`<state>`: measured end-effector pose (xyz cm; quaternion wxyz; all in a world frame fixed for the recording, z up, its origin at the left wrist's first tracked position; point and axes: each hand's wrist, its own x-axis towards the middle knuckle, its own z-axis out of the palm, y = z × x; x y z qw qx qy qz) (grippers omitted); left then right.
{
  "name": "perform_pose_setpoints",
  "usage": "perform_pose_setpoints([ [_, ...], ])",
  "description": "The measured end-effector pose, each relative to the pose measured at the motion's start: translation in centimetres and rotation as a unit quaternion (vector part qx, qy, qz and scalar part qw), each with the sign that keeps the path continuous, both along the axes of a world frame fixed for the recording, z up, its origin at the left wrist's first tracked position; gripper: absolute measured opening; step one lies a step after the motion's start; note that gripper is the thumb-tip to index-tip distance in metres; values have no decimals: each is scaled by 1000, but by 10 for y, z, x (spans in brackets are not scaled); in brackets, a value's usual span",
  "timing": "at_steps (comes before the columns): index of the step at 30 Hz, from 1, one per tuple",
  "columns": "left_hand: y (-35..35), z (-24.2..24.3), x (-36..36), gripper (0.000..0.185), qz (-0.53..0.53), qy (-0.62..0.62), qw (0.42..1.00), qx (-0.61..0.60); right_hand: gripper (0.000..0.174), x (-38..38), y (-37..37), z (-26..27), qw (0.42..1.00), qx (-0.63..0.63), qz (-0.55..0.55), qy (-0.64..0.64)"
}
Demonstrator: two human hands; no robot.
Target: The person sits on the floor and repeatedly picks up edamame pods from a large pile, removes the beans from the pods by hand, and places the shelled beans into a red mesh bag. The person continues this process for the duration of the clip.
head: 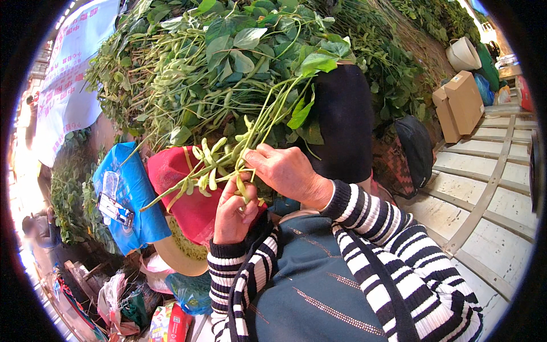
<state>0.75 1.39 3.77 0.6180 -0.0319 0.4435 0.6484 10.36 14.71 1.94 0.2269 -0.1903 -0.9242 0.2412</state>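
Observation:
Several soybean stems (273, 109) with green pods and leaves stretch from the heap of plants toward me. My right hand (282, 171) grips them near the pods, thumb and forefinger pressed together. Just below and to the left, the fingers of my left hand (235, 209) are curled around a green pod (242, 188) at the stems. A cluster of soybean pods (209, 158) hangs left of both hands, above the red cloth (183, 196) over my leg. Part of the left fingertips is hidden by the pods.
A large soybean plant heap (183, 85) lies ahead. At left are a blue bag (124, 162) with a smartphone (115, 209) on it, and a basin (175, 252) of green pods. A cardboard box (459, 107), white bucket (463, 54) and dark bag (413, 149) stand right.

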Motion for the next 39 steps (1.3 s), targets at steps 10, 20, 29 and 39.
perform_pose_setpoints([
  [10,-3,-5,-2,10,49,-105,991,69,15,7,-4,3,989,-139,-8,43],
  [20,-4,-30,17,32,7,200,980,17,20,10,-3,7,987,-162,-5,-4],
  [29,10,-27,22,18,110,122,986,-2,18,24,-15,10,946,-314,45,-62],
  [39,1,-26,22,15,54,214,975,-24,19,29,-33,-20,927,-367,51,-54],
])
